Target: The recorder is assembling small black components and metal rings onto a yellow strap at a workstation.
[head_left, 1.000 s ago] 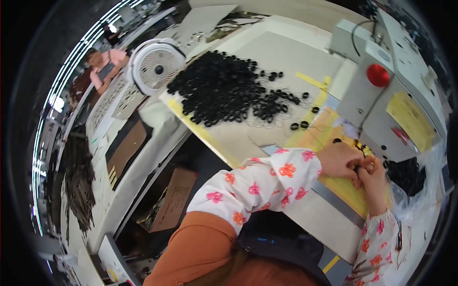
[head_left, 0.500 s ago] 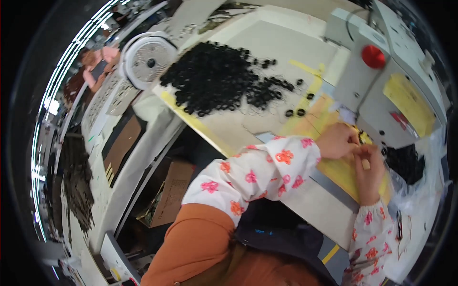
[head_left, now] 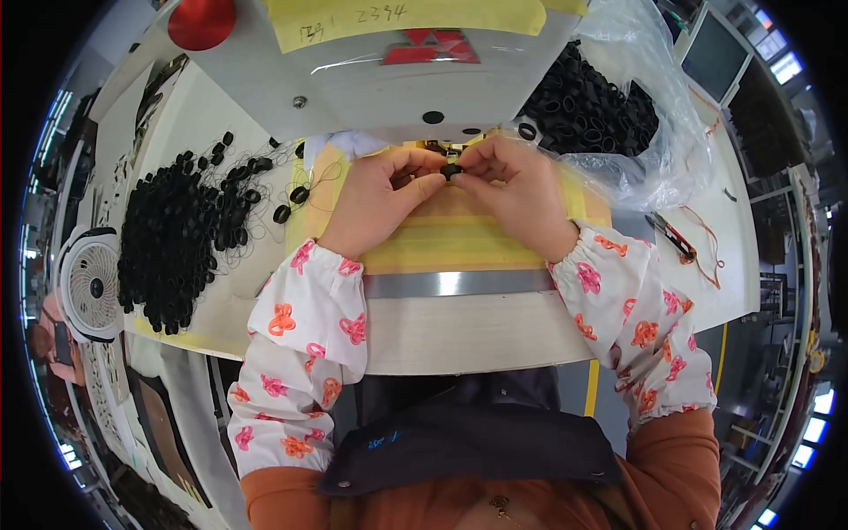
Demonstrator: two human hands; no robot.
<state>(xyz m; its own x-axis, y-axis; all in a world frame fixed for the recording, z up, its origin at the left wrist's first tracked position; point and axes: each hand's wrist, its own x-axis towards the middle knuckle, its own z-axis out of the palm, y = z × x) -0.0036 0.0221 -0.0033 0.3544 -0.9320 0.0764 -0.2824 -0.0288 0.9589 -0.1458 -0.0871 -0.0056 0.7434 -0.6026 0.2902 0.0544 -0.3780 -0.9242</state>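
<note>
Small black elastic loop (head_left: 451, 170) sits pinched between the fingertips of both hands, above the yellow pad (head_left: 459, 238) on the pale bench (head_left: 459, 331). Left hand (head_left: 375, 203) and right hand (head_left: 512, 194) meet at the loop, each closed on it. A heap of black elastic loops (head_left: 181, 238) lies to the left. Behind the hands stands the grey sewing machine (head_left: 371, 79); a clear plastic bag of black loops (head_left: 601, 115) rests at the right.
</note>
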